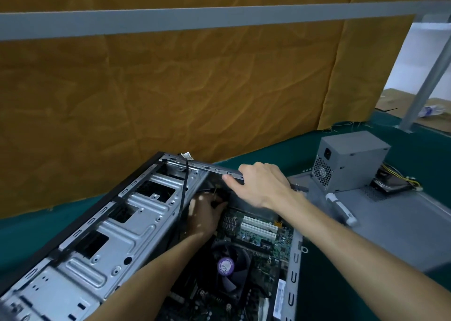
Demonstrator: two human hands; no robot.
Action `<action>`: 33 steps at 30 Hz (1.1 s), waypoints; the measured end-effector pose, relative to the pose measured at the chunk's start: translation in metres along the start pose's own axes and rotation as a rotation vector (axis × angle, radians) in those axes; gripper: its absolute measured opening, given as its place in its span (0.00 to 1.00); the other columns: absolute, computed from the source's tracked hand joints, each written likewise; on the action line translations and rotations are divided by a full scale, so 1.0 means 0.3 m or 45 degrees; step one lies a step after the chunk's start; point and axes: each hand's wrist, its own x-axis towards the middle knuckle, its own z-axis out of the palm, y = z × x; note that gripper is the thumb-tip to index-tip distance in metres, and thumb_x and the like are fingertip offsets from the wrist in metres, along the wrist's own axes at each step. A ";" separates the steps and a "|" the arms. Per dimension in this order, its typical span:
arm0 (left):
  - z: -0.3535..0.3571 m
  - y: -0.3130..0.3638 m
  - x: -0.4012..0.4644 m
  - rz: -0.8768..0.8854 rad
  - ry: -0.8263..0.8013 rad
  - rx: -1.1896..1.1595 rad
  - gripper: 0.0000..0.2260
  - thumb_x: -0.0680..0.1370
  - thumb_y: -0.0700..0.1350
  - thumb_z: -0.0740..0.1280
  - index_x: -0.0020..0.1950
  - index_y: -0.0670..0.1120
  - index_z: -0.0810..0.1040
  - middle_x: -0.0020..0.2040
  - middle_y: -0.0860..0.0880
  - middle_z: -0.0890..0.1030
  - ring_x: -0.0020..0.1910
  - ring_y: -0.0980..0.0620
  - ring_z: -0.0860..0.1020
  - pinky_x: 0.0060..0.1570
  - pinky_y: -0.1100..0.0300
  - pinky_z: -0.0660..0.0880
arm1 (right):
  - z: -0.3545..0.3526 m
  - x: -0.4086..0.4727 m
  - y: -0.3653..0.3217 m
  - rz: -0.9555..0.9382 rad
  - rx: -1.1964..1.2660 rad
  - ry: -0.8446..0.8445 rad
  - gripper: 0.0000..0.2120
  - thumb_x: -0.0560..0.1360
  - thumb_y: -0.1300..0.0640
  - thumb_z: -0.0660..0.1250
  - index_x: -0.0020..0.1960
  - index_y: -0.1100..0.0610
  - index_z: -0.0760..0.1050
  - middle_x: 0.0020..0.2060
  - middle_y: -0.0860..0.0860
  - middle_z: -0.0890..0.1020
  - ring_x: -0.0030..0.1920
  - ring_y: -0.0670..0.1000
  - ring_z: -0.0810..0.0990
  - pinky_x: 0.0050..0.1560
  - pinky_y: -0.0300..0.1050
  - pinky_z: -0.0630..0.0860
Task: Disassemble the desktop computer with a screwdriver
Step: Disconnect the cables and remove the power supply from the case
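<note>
The desktop case [97,235] lies open on its side on the green table, its silver drive cage on the left. Inside it I see the motherboard [268,237] and the CPU fan [229,269]. My left hand [205,213] reaches deep into the case's far corner, its fingers curled round a black cable whose end is hidden in shadow. My right hand [261,184] grips the case's far rim, thumb along the edge. A screwdriver [341,209] with a white and grey handle lies untouched on the grey side panel [402,223] to the right.
A grey power supply [351,159] stands on the side panel, with a hard drive [390,184] and yellow wires behind it. Another black cable [184,194] hangs over the drive cage. A brown curtain [170,89] closes off the back of the table [427,155].
</note>
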 end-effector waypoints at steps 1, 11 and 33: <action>0.002 -0.004 0.002 0.003 -0.006 -0.001 0.03 0.75 0.44 0.76 0.47 0.46 0.87 0.46 0.50 0.87 0.47 0.53 0.83 0.51 0.56 0.79 | 0.001 0.001 -0.002 0.000 -0.006 0.000 0.29 0.81 0.31 0.48 0.35 0.53 0.68 0.28 0.49 0.72 0.27 0.48 0.67 0.36 0.50 0.65; 0.012 -0.022 0.006 0.037 0.025 0.053 0.02 0.76 0.45 0.74 0.47 0.49 0.87 0.45 0.54 0.86 0.45 0.55 0.83 0.47 0.61 0.76 | 0.000 -0.001 -0.002 0.001 -0.013 -0.001 0.29 0.81 0.31 0.47 0.36 0.53 0.66 0.27 0.49 0.70 0.27 0.48 0.66 0.36 0.50 0.64; 0.001 0.014 -0.002 -0.038 0.013 -0.144 0.03 0.76 0.39 0.74 0.48 0.41 0.87 0.44 0.49 0.86 0.44 0.54 0.81 0.39 0.78 0.67 | 0.009 -0.007 0.001 -0.020 -0.044 -0.003 0.29 0.80 0.32 0.46 0.45 0.54 0.72 0.27 0.48 0.69 0.29 0.54 0.70 0.36 0.50 0.65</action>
